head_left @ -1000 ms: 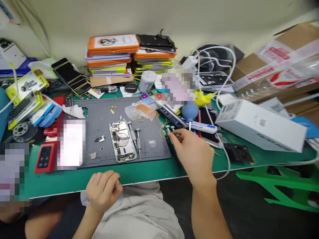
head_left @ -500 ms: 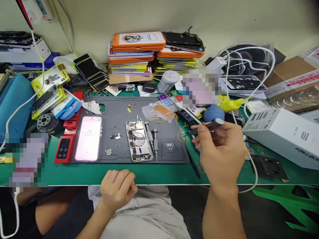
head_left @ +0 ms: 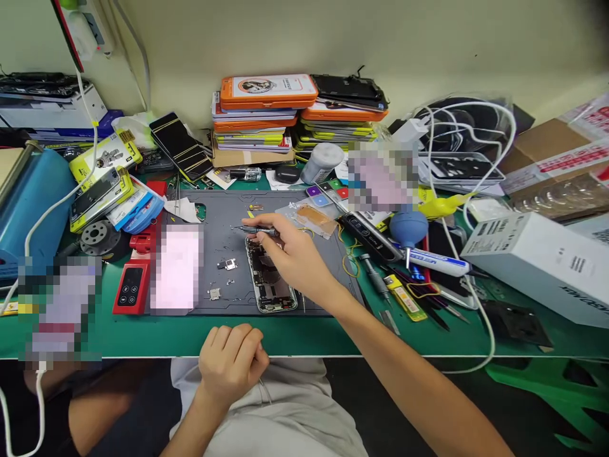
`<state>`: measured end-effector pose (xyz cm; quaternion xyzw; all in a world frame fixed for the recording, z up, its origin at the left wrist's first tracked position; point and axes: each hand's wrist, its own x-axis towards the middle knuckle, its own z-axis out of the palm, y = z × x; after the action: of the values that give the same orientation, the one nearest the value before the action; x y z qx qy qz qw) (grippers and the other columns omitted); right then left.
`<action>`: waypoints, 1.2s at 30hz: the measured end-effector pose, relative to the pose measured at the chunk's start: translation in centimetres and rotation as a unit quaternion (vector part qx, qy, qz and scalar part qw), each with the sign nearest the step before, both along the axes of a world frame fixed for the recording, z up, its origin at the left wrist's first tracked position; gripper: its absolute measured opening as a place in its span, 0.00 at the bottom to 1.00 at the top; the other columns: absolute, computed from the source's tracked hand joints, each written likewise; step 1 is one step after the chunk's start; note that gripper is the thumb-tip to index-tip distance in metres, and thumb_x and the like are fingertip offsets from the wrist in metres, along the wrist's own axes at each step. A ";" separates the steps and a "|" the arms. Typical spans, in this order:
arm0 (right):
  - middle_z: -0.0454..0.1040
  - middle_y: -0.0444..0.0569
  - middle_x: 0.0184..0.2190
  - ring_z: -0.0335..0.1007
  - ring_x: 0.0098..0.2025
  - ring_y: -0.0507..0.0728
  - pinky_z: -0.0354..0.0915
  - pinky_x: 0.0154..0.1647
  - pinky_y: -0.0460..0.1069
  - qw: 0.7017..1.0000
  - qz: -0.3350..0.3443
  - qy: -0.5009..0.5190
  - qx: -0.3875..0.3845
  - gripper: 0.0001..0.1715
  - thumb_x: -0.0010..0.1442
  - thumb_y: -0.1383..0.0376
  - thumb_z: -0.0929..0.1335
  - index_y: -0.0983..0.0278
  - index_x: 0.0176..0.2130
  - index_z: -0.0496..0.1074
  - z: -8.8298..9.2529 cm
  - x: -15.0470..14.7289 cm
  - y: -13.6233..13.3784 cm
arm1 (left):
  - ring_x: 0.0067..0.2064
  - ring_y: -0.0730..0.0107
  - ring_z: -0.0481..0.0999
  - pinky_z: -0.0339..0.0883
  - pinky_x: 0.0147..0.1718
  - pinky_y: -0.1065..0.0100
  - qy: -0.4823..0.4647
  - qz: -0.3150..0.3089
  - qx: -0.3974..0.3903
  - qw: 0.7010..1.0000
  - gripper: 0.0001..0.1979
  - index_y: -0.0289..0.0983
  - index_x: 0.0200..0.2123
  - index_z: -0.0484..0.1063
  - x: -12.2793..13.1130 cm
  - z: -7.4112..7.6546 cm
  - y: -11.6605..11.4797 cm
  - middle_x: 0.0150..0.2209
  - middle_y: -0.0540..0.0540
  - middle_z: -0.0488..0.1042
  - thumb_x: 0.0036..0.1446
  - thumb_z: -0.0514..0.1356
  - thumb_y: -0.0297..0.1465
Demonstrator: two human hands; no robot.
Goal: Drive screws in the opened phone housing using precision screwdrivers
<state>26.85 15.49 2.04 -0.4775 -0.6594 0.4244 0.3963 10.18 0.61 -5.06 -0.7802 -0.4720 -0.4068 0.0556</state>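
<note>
My right hand (head_left: 290,251) reaches over the opened phone (head_left: 276,295), its thumb and fingers closed on a slim screwdriver (head_left: 252,230). The screwdriver lies almost level, its thin end pointing left. My hand and wrist hide much of the phone's upper and right side. My left hand (head_left: 233,355) rests over my lap at the table's front edge, fingers curled in, with nothing visible in it. Left of the phone, a small metal part with a dark end (head_left: 227,263) and a little metal plate (head_left: 215,294) lie on the grey mat (head_left: 219,209).
A blurred lit phone (head_left: 176,266) lies beside a red device (head_left: 130,285). Another screwdriver (head_left: 375,278) lies right of the mat, near a blue air blower (head_left: 408,227). Orange cases (head_left: 269,92) are stacked behind. A white box (head_left: 542,266) stands at right.
My right hand has moved left from the tools at the right to above the opened phone, and now holds a screwdriver there. My left hand remains curled near the table edge.
</note>
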 end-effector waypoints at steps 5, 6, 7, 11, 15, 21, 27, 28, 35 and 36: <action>0.83 0.51 0.61 0.86 0.56 0.60 0.76 0.64 0.61 1.000 -0.005 0.007 -0.007 0.15 0.76 0.62 0.65 0.57 0.58 0.75 -0.7 -0.5 0.5 | 0.29 0.66 0.72 0.60 0.31 0.61 0.003 -0.002 -0.007 1.000 0.10 0.39 0.43 0.74 -0.1 -0.1 -0.2 0.32 0.49 0.83 0.65 0.59 0.20; 0.83 0.51 0.61 0.86 0.56 0.60 0.76 0.64 0.61 1.000 -0.005 0.008 -0.009 0.15 0.77 0.62 0.65 0.57 0.58 0.75 -0.7 -0.5 0.6 | 0.29 0.66 0.73 0.60 0.31 0.61 0.005 -0.002 -0.008 1.000 0.10 0.39 0.43 0.74 -0.2 -0.2 -0.2 0.32 0.49 0.83 0.65 0.59 0.20; 0.83 0.51 0.61 0.85 0.56 0.60 0.76 0.65 0.62 1.000 -0.006 0.009 -0.012 0.15 0.77 0.62 0.65 0.57 0.58 0.75 -0.8 -0.4 0.6 | 0.28 0.66 0.73 0.60 0.31 0.61 0.007 -0.001 -0.008 1.000 0.10 0.39 0.43 0.75 -0.2 -0.2 -0.1 0.32 0.49 0.83 0.65 0.59 0.20; 0.84 0.51 0.60 0.86 0.51 0.58 0.79 0.62 0.61 0.998 -0.022 0.057 -0.010 0.15 0.76 0.59 0.67 0.56 0.59 0.74 -0.2 0.1 0.2 | 0.29 0.67 0.74 0.62 0.30 0.62 -0.003 -0.002 -0.010 1.000 0.09 0.40 0.43 0.75 -0.1 0.3 -0.1 0.32 0.49 0.83 0.67 0.58 0.20; 0.86 0.47 0.48 0.83 0.37 0.55 0.83 0.46 0.56 0.984 -0.080 0.159 0.006 0.23 0.76 0.54 0.70 0.54 0.65 0.68 0.4 0.9 -2.1 | 0.33 0.70 0.79 0.71 0.32 0.67 -0.115 -0.032 -0.095 0.988 0.10 0.41 0.49 0.76 -0.5 1.9 -0.4 0.37 0.49 0.85 0.72 0.59 0.22; 0.83 0.45 0.43 0.79 0.31 0.53 0.82 0.31 0.51 0.951 -0.076 0.290 -0.080 0.26 0.76 0.51 0.71 0.52 0.67 0.67 -0.8 0.7 -7.2 | 0.32 0.75 0.81 0.80 0.32 0.74 -0.286 -0.006 -0.281 0.916 0.20 0.44 0.68 0.76 -0.7 3.8 0.1 0.48 0.44 0.86 0.76 0.64 0.31; 0.81 0.47 0.44 0.80 0.37 0.55 0.86 0.35 0.53 0.959 -0.088 0.263 -0.065 0.33 0.71 0.56 0.76 0.51 0.69 0.65 -1.9 0.0 -8.7 | 0.32 0.72 0.85 0.84 0.32 0.74 -0.361 -0.035 -0.311 0.878 0.13 0.42 0.56 0.87 0.2 3.7 1.3 0.44 0.45 0.88 0.75 0.67 0.38; 0.81 0.47 0.44 0.80 0.36 0.55 0.86 0.37 0.53 0.959 -0.087 0.263 -0.061 0.32 0.72 0.56 0.76 0.51 0.69 0.65 -2.0 0.0 -8.7 | 0.32 0.72 0.85 0.84 0.32 0.74 -0.369 -0.035 -0.313 0.874 0.12 0.42 0.54 0.88 0.2 3.7 1.4 0.43 0.45 0.88 0.75 0.67 0.38; 0.82 0.47 0.44 0.81 0.37 0.55 0.85 0.33 0.52 0.961 -0.094 0.253 -0.055 0.33 0.74 0.57 0.74 0.51 0.71 0.64 -2.6 0.3 -8.8 | 0.31 0.71 0.86 0.84 0.29 0.74 -0.382 -0.038 -0.334 0.861 0.13 0.42 0.52 0.89 0.0 3.9 1.4 0.39 0.45 0.90 0.76 0.65 0.39; 0.82 0.48 0.44 0.81 0.37 0.56 0.84 0.32 0.52 0.962 -0.096 0.249 -0.052 0.33 0.74 0.57 0.74 0.51 0.71 0.63 -2.6 0.3 -8.9 | 0.31 0.71 0.86 0.84 0.29 0.73 -0.384 -0.043 -0.342 0.857 0.13 0.42 0.52 0.89 -0.1 4.0 1.4 0.39 0.45 0.90 0.76 0.65 0.39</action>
<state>27.19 6.56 -0.59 -0.4377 -0.4682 0.5235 0.5614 10.06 2.05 -1.07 -0.5513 -0.5311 -0.4893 -0.4179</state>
